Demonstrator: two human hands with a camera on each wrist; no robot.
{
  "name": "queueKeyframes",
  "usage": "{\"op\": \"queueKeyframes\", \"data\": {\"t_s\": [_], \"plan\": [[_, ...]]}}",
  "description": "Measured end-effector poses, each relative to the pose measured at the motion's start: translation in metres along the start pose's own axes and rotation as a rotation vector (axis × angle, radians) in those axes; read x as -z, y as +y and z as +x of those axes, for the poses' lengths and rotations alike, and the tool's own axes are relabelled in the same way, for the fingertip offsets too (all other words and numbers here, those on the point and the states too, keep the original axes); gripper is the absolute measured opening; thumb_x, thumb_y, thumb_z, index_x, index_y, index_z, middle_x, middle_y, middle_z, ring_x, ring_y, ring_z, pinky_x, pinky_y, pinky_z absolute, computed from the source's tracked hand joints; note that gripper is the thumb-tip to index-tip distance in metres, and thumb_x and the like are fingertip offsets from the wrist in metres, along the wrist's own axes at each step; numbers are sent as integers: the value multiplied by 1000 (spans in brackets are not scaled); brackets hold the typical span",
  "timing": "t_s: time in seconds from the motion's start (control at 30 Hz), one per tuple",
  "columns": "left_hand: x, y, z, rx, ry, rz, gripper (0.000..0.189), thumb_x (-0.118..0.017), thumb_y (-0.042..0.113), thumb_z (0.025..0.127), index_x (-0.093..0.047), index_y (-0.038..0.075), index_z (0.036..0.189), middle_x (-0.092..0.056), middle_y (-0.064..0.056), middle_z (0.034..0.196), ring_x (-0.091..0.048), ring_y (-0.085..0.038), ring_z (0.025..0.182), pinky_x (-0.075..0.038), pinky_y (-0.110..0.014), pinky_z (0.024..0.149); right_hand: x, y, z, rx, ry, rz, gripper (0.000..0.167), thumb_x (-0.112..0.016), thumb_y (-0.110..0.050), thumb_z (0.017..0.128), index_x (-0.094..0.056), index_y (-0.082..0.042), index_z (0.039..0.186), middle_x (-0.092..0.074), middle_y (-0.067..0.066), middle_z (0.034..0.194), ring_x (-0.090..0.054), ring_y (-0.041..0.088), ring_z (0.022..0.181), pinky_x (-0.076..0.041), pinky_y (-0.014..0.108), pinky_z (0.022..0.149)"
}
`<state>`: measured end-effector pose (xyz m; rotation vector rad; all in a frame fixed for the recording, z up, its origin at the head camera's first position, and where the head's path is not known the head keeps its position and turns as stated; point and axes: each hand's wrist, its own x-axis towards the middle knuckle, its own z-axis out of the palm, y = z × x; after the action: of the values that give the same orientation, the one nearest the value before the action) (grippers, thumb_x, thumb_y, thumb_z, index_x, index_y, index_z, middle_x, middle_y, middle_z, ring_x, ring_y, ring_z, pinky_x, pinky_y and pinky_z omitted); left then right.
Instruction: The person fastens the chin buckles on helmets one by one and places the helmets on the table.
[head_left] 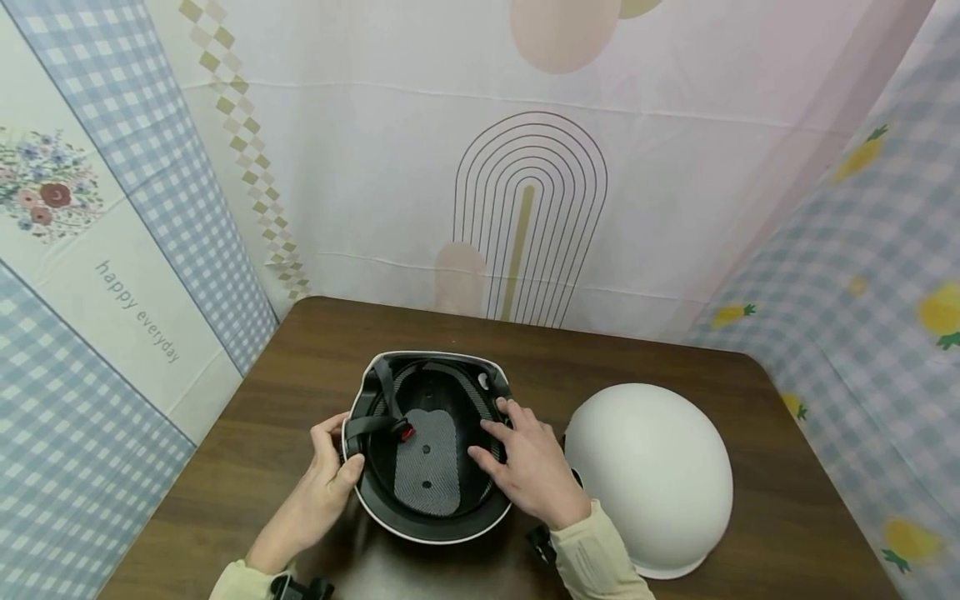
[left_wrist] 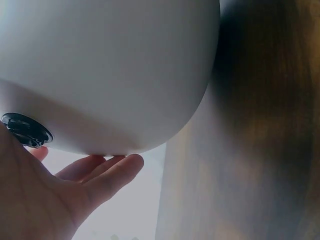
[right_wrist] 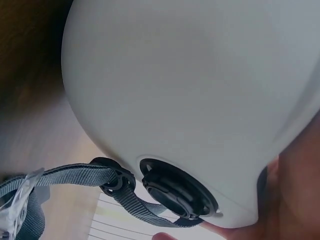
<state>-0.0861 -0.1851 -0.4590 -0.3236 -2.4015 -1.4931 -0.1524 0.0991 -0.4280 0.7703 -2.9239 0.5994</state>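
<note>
A white helmet (head_left: 425, 527) lies upside down, its black lining and grey mesh pad (head_left: 427, 467) facing up. My left hand (head_left: 318, 487) grips its left rim, thumb over the edge and fingers along the outside. On the opposite rim, my right hand (head_left: 528, 462) holds on with some fingers bent over into the inside. A black chin strap (head_left: 378, 423) with a red clip (head_left: 407, 433) lies across the lining. In the right wrist view, a grey strap (right_wrist: 75, 175) hangs outside the shell beside a round black fitting (right_wrist: 175, 187). Another such fitting (left_wrist: 26, 130) shows near my left palm.
A second white helmet (head_left: 652, 475) sits dome up on the brown wooden table (head_left: 787, 500), just right of my right forearm. Behind the table's back edge hangs a patterned cloth (head_left: 375, 183). Checked cloths (head_left: 885, 275) cover both sides.
</note>
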Motion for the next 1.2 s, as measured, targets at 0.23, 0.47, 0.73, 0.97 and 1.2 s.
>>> {"op": "queueKeyframes", "data": {"t_s": [0.23,0.47,0.73,0.97,1.2], "plan": [[-2,-4,-5,4,15,-19,53,-50,15,96,-23,0,138,-46,-17,120,-43,-14,110,-27,-12,93,0,0,1,6,10,8,52,-57,-52,94,-65,-14,129,-44,9,145,-44,29,128,-38,56,98],[-4,-6,-6,-17,17,-42,53,-51,15,95,-24,-1,137,-46,-16,118,-44,-12,107,-29,-12,92,1,0,0,1,16,20,54,-60,-47,94,-60,-11,134,-44,10,145,-44,31,128,-37,57,98],[-6,-9,-7,-13,10,-51,52,-49,14,95,-23,-2,137,-46,-17,118,-44,-10,107,-28,-12,92,4,1,1,14,41,-17,55,-59,-49,94,-60,-12,134,-46,9,144,-47,30,125,-40,56,96],[-6,-13,-6,12,0,-72,51,-47,14,95,-23,-3,136,-43,-19,122,-43,-9,111,-27,-11,93,5,3,2,15,55,-12,52,-59,-47,94,-61,-13,133,-49,8,141,-48,30,125,-41,56,95],[-5,-14,-3,45,-9,-77,51,-46,15,94,-22,-6,134,-35,-22,131,-39,-13,116,-24,-10,94,6,2,3,22,71,-12,50,-61,-45,94,-62,-13,132,-52,8,138,-49,25,121,-43,53,92]]}}
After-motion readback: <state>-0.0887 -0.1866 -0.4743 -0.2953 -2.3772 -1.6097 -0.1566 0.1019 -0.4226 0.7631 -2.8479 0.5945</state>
